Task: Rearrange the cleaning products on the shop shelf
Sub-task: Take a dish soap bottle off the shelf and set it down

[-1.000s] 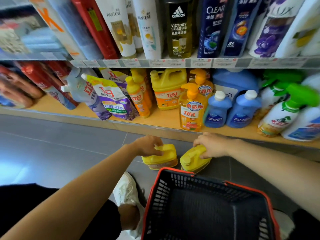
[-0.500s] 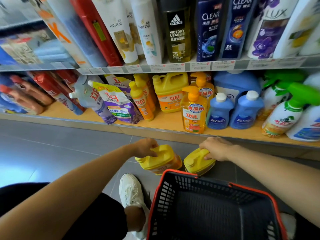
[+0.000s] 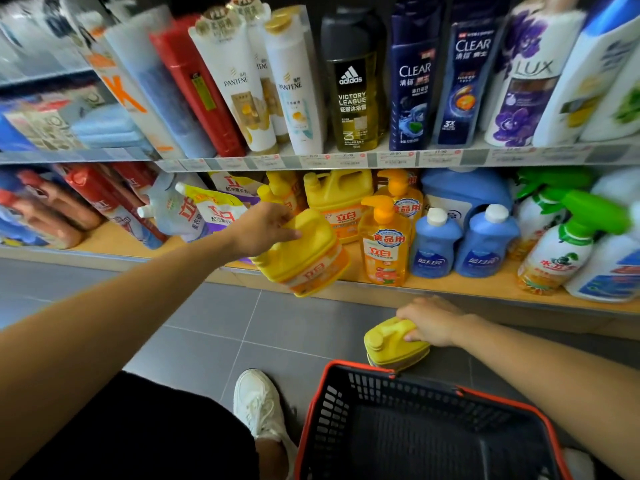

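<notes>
A person's left hand [image 3: 263, 230] grips a yellow detergent jug [image 3: 304, 258], tilted at the wooden bottom shelf's [image 3: 485, 289] front edge. The right hand [image 3: 431, 322] clasps a second yellow jug [image 3: 394, 342], apparently on the floor, beside a shopping basket [image 3: 346, 372].

A yellow detergent jug [image 3: 304, 258] with an orange label hangs tilted at the front edge of the lower shelf [image 3: 450, 285], its base over the lip, gripped at the top by the left hand [image 3: 263, 230]. A second yellow jug [image 3: 394, 344], cap pointing left, sits lower, in front of and below that edge, with the right hand [image 3: 433, 322] curled over its handle; its base is hidden. On the shelf, upright, stand a matching yellow jug at the back [image 3: 341, 199], an orange pump bottle [image 3: 386, 247] near the front edge, two blue white-capped bottles [image 3: 436, 244] just right of it, and green-trigger spray bottles [image 3: 561, 251] toward the right end. Leaning refill pouches [image 3: 214, 209] lie left.
</notes>
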### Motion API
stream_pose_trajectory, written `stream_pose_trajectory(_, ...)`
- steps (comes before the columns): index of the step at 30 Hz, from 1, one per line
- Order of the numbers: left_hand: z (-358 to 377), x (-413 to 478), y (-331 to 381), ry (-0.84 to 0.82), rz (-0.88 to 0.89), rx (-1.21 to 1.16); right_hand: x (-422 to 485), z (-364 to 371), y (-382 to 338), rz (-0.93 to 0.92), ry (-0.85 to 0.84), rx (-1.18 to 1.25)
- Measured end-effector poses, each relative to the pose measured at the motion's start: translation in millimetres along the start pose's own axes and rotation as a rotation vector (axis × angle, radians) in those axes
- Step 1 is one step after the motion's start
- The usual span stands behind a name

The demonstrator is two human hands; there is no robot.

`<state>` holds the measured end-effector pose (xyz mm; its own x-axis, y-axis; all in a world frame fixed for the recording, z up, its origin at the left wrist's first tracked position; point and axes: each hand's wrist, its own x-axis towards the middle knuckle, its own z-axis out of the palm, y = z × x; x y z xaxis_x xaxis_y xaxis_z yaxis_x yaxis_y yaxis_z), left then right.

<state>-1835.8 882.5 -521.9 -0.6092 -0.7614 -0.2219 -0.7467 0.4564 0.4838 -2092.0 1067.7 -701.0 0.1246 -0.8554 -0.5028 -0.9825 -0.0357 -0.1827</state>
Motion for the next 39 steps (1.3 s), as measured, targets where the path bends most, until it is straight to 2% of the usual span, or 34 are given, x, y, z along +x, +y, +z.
stream_pose_trajectory(5, 18, 37, 9, 0.065, -0.003, -0.055, 3, 6, 5, -0.005, 0.036, 0.018)
stream_pose_trajectory(11, 41, 74, 17, 0.132, 0.100, 0.140, 6, 4, 6, 0.002, 0.035, 0.047)
stream_pose_trajectory(13, 51, 68, 7, 0.279, 0.220, 0.321, 5, 5, 6, 0.001, 0.041, 0.058)
stream_pose_trajectory(15, 67, 52, -12, 0.506, 0.275, 0.350, 3, 5, 8, 0.008, 0.052, 0.076)
stream_pose_trajectory(17, 92, 32, -29, 0.715, 0.163, 0.155, 2, 5, 8, 0.010, 0.060, 0.086)
stream_pose_trajectory(19, 117, 20, -39, 0.781, -0.053, -0.120, 2, 5, 3, 0.015, 0.079, 0.106)
stream_pose_trajectory(21, 131, 19, -46, 0.685, -0.230, -0.303, 2, 4, -6, 0.022, 0.115, 0.151)
stream_pose_trajectory(24, 135, 27, -54, 0.459, -0.330, -0.426, -1, -10, -17, 0.014, 0.199, 0.213)
stream_pose_trajectory(33, 128, 62, -57, 0.446, -0.345, -0.516, -33, -98, -22, 0.023, 0.489, 0.602)
stream_pose_trajectory(37, 120, 68, -66, 0.334, -0.243, -0.726, -29, -121, -32, 0.046, 0.618, 0.658)
stream_pose_trajectory(39, 124, 59, -70, 0.323, -0.182, -0.701, -26, -126, -39, 0.038, 0.636, 0.675)
